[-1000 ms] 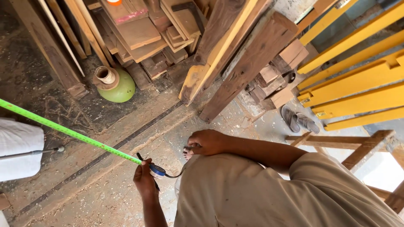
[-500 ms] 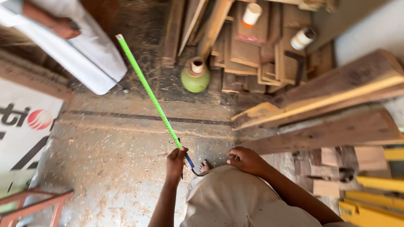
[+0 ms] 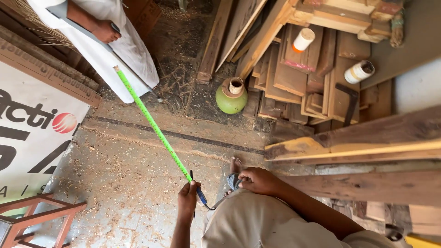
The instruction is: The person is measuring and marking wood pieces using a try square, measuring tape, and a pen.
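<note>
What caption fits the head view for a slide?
Left hand and right hand stretch a green tape measure across the sawdust-strewn floor.

Bright, even daylight, soft shadows, sharp focus, with slight wide-angle stretching at edges.

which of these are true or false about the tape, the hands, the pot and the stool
1. The left hand pinches a bright green measuring tape that runs up and away to the left. True.
2. The right hand is empty and open. False: it is closed around the tape case.
3. A green round pot stands on the floor by the stacked wood offcuts. True.
4. The tape's far end lies on the reddish metal stool. False: it ends by a person in white cloth, far from the stool.
</note>
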